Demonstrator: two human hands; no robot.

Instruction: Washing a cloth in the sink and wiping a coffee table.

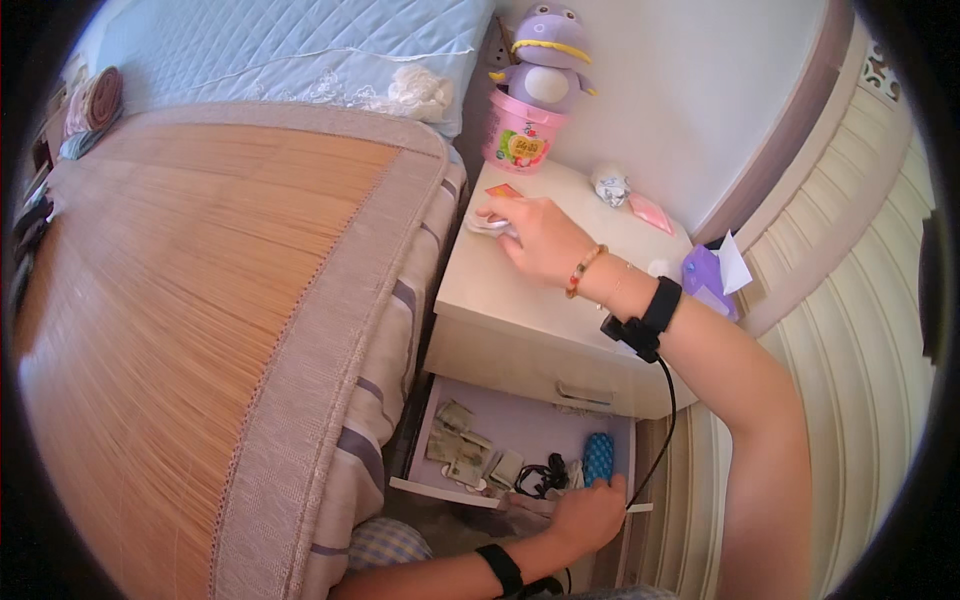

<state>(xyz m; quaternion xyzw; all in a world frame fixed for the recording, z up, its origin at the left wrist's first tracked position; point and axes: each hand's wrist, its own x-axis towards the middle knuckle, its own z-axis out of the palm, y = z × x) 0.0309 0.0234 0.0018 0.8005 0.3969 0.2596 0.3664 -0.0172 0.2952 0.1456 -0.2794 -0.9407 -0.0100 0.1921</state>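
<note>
On top of a cream nightstand (480, 281), my right hand (540, 240) has a small white wad, perhaps tissue or cloth (486, 223), between thumb and fingers. A red-orange packet (502, 191) lies just beyond it. Below, the lower drawer (517, 401) is pulled out. My left hand (589, 517) curls over the right part of its front edge, close to a blue patterned pouch (598, 456). Inside the drawer are several paper notes (457, 446), a bundled black cable (551, 474) and a whitish bundle (575, 474). The gripping fingertips of my left hand are partly hidden.
A pink bucket (523, 135) holding a purple plush toy (551, 67) stands at the nightstand's back. Crumpled wrapping (611, 187), a pink packet (651, 214) and a purple tissue pack (706, 277) sit rightward. The bed with its bamboo mat (225, 247) borders the left; a cream panelled surface (832, 315) borders the right.
</note>
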